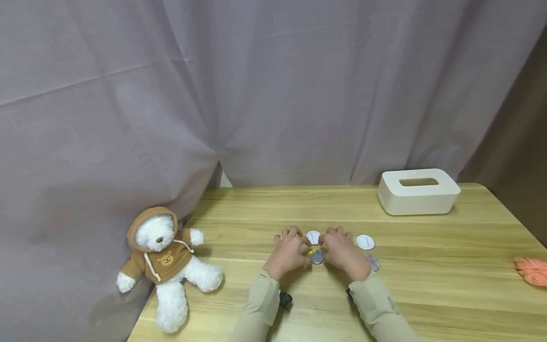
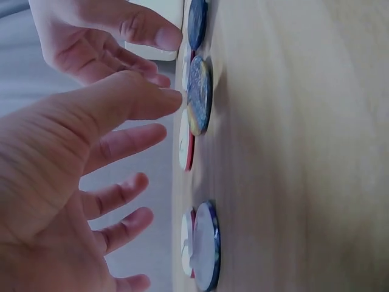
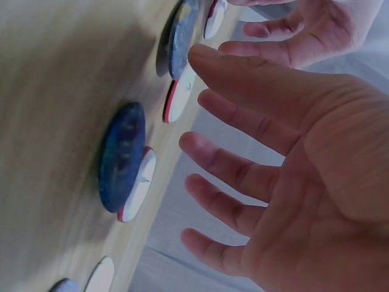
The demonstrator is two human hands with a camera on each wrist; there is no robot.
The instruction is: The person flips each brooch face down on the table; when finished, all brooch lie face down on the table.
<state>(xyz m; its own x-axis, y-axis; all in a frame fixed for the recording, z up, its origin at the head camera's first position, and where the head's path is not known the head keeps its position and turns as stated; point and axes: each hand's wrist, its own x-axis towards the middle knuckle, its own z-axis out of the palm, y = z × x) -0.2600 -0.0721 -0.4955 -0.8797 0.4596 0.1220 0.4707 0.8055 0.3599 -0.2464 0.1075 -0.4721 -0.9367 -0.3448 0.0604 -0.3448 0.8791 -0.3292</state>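
Note:
Both hands hover low over the table, fingers spread and slightly bent, with nothing held. Between them lie a white-backed button badge (image 1: 313, 237) and a dark patterned badge (image 1: 316, 257) with some yellow beside it. My left hand (image 1: 288, 254) is left of this pair; in the left wrist view its thumb is near the patterned badge (image 2: 199, 97), contact unclear. My right hand (image 1: 344, 254) is right of the pair, its thumb tip close to the patterned badge (image 3: 182, 39). Another white-backed badge (image 1: 365, 242) and a pinkish badge (image 1: 372, 261) lie beyond my right hand.
Further left, a dark-rimmed badge (image 2: 207, 246) lies by a white-backed one, mostly hidden in the head view. A plush bear (image 1: 166, 261) sits at the table's left edge. A white tissue box (image 1: 419, 192) stands back right; a coral fluffy item (image 1: 532, 271) lies far right.

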